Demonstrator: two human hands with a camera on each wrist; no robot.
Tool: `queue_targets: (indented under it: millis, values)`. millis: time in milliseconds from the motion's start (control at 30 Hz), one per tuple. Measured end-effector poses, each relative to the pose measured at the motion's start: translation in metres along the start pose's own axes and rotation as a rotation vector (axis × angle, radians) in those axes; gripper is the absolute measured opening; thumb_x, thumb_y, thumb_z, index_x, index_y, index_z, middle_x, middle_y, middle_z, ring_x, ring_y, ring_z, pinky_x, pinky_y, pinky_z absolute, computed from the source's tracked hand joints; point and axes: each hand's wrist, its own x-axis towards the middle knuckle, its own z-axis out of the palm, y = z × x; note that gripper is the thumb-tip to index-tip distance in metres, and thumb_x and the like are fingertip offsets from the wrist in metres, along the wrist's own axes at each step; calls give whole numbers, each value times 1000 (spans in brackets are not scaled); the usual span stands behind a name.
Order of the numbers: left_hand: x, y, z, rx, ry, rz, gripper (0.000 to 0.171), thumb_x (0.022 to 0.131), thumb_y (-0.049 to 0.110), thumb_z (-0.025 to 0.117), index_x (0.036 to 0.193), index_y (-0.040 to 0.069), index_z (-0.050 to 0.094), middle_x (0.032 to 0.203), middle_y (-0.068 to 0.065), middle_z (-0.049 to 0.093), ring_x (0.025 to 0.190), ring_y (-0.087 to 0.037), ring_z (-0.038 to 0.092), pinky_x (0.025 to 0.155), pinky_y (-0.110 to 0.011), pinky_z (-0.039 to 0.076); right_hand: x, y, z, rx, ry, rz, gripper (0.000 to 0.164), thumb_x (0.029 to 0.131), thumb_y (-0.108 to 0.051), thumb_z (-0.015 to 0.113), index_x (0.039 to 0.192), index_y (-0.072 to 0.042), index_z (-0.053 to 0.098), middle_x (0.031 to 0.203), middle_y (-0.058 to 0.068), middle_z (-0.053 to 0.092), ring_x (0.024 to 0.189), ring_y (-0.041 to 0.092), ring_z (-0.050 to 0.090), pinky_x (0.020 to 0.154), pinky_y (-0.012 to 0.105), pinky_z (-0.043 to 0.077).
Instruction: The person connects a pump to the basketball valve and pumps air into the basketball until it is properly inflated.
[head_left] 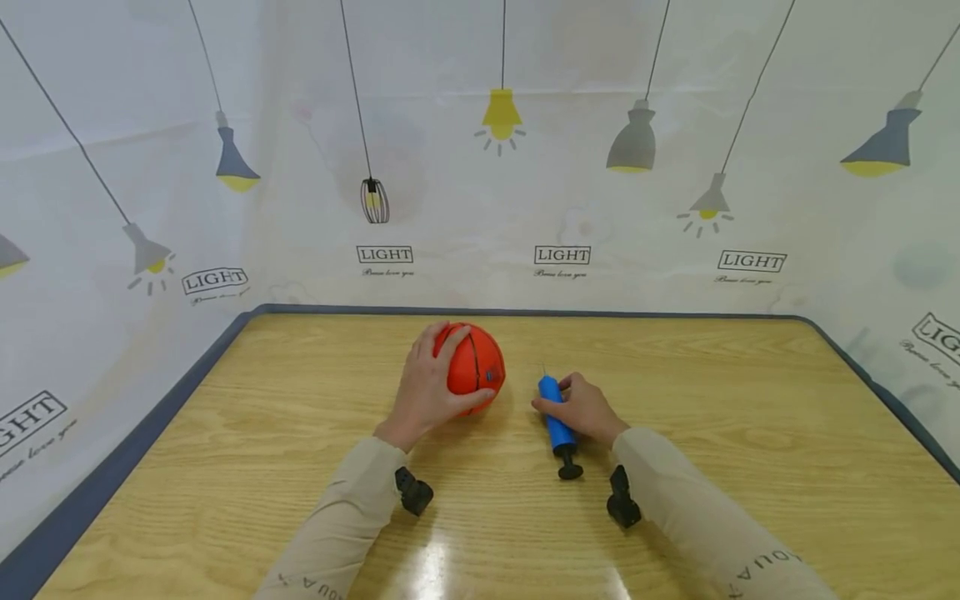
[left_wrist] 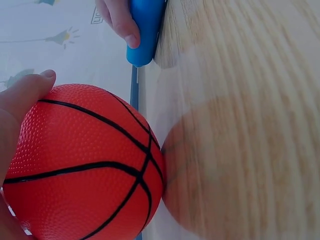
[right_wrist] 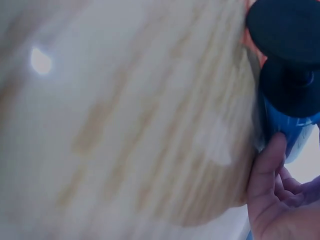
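Note:
A small red basketball (head_left: 468, 367) with black seams sits on the wooden table. My left hand (head_left: 431, 387) grips it from its left side, fingers over the top and thumb along the near side. In the left wrist view the ball (left_wrist: 90, 160) fills the lower left, with the thumb (left_wrist: 32, 90) on its surface. To the right, my right hand (head_left: 585, 408) holds a blue hand pump (head_left: 556, 414) between thumb and fingers. A thin needle at its tip points away from me, and its black handle (right_wrist: 287, 32) faces me, pushed close to the barrel.
The wooden table (head_left: 300, 467) has a dark edge along its back and sides. Behind it hangs a pale backdrop (head_left: 465, 200) printed with lamps and the word LIGHT. A black wrist camera (head_left: 414, 490) is on the left sleeve, another (head_left: 622, 497) on the right.

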Motion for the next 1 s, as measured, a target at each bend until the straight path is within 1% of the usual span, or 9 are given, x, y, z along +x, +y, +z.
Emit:
queue_targets:
  millis: [133,300,367,467,633,800,1000]
  values:
    - [1,0,0,2,-6,1,77,64,46,72,127,14,42,131,-16,33,118,-32,31,86,-50,39,-1,-1,-3,14,-14,18,62,79,-41,60,115,6,40,106,22,53,84,25,55,72,36,47]
    - [3,0,-1,6,-19,-6,77,64,47,71,127,14,43,131,-15,33,118,-32,31,87,-50,39,-5,-1,-7,65,-27,45,62,79,-39,61,117,5,39,108,23,51,77,23,56,58,31,48]
    - [3,0,-1,13,-25,-5,77,64,48,71,128,14,43,131,-15,34,118,-32,32,87,-50,38,-5,-1,-9,83,-33,52,62,80,-39,60,117,5,38,107,23,52,72,22,57,54,29,48]
    - [4,0,0,26,-31,3,78,64,47,71,128,13,43,130,-15,34,117,-32,33,88,-50,38,-5,-1,-11,107,-37,59,61,80,-39,60,117,4,38,101,20,54,64,19,56,51,28,47]
    - [5,0,-1,29,-35,6,79,63,48,72,128,13,43,131,-15,33,117,-32,33,88,-50,38,-6,0,-13,131,-47,53,61,79,-38,61,118,4,37,93,16,56,58,17,54,49,28,46]
    - [5,0,1,23,-31,6,80,63,49,72,128,13,42,131,-17,33,118,-33,32,88,-51,37,-4,3,-14,135,-43,53,63,79,-40,61,119,3,38,95,15,56,57,16,53,50,29,46]
    - [4,0,0,26,-16,11,78,63,48,72,127,14,44,130,-15,34,118,-33,31,89,-51,36,-3,4,-15,135,-44,56,67,78,-44,60,120,3,36,97,16,55,57,17,51,50,29,45]
